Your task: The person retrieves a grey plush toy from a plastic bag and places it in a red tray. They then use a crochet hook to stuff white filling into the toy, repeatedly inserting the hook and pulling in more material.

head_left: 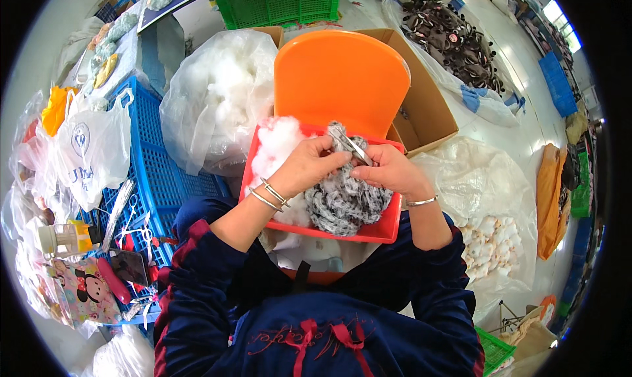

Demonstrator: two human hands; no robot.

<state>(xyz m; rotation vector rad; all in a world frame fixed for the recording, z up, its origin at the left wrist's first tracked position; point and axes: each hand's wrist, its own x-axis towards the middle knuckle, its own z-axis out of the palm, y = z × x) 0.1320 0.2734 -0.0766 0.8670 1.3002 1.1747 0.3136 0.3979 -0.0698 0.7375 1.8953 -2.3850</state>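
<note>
The person is sitting over a red tray [385, 232] that is resting in the lap, and both hands are meeting above it. The left hand [308, 166] is closing its grip around the top of a grey-and-white fuzzy piece [342, 202], fingers curled together on the fabric. The right hand [388, 169] is pinching a metal tool [351, 144], something like tweezers or forceps, with its tips pointing into the fuzzy piece just beside the left fingers. White stuffing [276, 143] is lying in the tray's left corner, touching the fuzzy piece.

The risks look plain enough. The metal tips are working very near the left fingertips, so a slip could probably jab them. The fuzzy piece is spilling toward the tray's near edge, and a hard tug could drag it over onto the lap. The tray seems to be balancing on the knees against an orange chair back [342, 77], so a shift of the legs might tip it. Loose stuffing could also snag on the tool and pull out in a clump. Behind, a clear bag of white fibre [217, 97] is leaning beside a blue crate [155, 173].
</note>
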